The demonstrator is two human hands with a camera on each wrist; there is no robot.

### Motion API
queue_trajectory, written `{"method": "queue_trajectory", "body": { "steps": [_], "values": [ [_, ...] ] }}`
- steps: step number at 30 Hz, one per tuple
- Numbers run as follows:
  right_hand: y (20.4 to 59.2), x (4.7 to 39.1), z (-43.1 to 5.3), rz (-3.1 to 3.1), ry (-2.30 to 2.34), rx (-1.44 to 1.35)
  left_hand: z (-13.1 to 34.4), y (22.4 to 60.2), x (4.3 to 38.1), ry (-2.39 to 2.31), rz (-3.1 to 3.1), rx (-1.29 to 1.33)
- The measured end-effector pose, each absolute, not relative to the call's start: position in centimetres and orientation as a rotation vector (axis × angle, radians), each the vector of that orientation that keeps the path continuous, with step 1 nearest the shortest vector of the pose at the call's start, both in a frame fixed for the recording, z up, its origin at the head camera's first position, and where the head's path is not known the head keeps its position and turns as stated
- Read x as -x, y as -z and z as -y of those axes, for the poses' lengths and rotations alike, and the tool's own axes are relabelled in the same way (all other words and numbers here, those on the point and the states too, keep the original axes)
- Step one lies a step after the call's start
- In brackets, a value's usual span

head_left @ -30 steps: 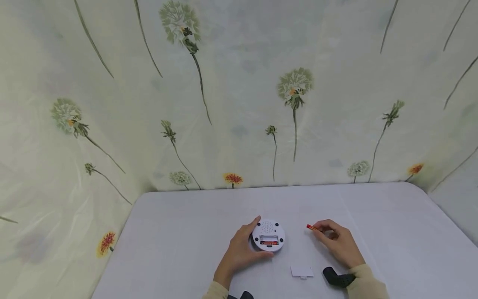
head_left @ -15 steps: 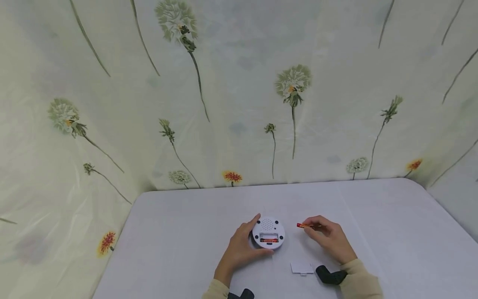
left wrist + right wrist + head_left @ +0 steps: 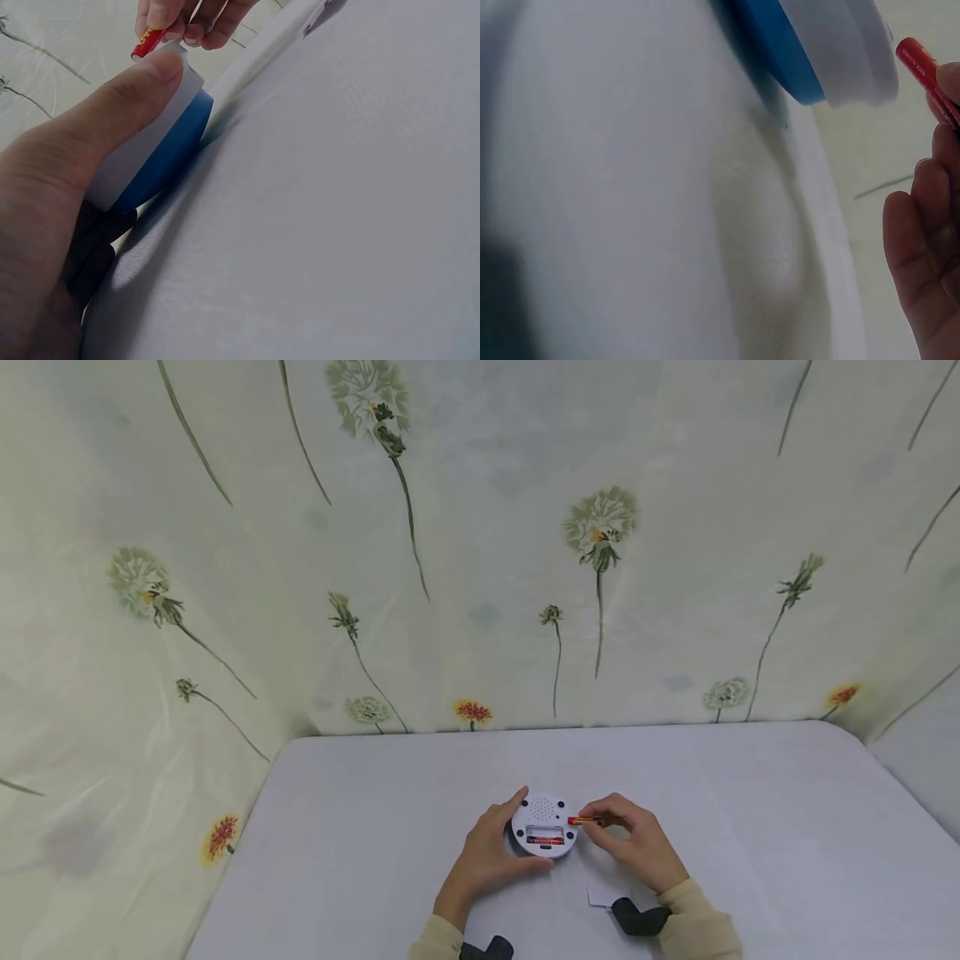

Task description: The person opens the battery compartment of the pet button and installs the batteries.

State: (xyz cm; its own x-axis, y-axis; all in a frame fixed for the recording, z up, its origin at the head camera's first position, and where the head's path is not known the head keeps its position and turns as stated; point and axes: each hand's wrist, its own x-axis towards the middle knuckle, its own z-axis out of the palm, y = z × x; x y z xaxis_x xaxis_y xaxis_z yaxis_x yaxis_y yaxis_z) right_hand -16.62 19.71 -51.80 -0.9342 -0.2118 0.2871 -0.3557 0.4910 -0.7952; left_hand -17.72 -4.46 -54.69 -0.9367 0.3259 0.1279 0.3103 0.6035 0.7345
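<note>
A round white device with a blue lower part [image 3: 542, 811] shows its underside, with a speaker grille, dark feet and an uncovered battery compartment. One red battery [image 3: 545, 840] lies in the compartment's near slot; the slot behind it shows bare. My left hand [image 3: 491, 847] grips the device by its left side, thumb along the near edge and fingers round the far side. Between thumb and fingertips, my right hand [image 3: 630, 835] pinches a second red battery [image 3: 922, 64], its end over the device's right rim. In the left wrist view the thumb presses the white casing [image 3: 142, 142].
A white battery cover [image 3: 600, 897] lies on the white-clothed table [image 3: 360, 860], partly hidden behind the black wrist camera [image 3: 637, 917] on the right arm. Another black wrist camera [image 3: 491, 948] sits at the left wrist. A flower-printed curtain [image 3: 480, 568] hangs behind the table.
My right hand has carried its battery leftward from beside the device to the device's right rim. The right wrist camera now overlaps the battery cover. My left hand keeps its grip.
</note>
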Motion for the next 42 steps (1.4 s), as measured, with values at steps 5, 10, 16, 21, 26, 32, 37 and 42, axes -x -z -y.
{"method": "queue_trajectory", "body": {
  "steps": [5,10,16,21,26,32,37,42],
  "values": [
    [51.8,16.7,-19.1,2.569,-1.372,-0.558,4.4,54.6,17.8,-1.254,-2.8,-0.563],
    [51.9,16.7,-18.8,2.575,-1.379,-0.575,4.4,54.5,17.7,-1.244,-2.805,-0.553],
    [51.3,16.5,-18.3,2.602,-1.365,-0.582,4.3,54.5,17.9,-1.259,-2.797,-0.567],
    [50.7,16.4,-17.9,2.614,-1.307,-0.592,4.3,54.5,17.9,-1.263,-2.799,-0.568],
    [50.7,16.3,-17.5,2.634,-1.265,-0.602,4.3,54.6,17.8,-1.252,-2.806,-0.564],
    [50.9,16.0,-16.7,2.67,-1.233,-0.553,4.2,54.6,17.6,-1.251,-2.814,-0.577],
    [50.9,15.9,-16.1,2.681,-1.239,-0.421,4.1,54.5,17.5,-1.245,-2.813,-0.577],
    [51.1,16.2,-15.7,2.679,-1.317,-0.34,4.1,54.6,17.7,-1.232,-2.83,-0.563]
  ]
}}
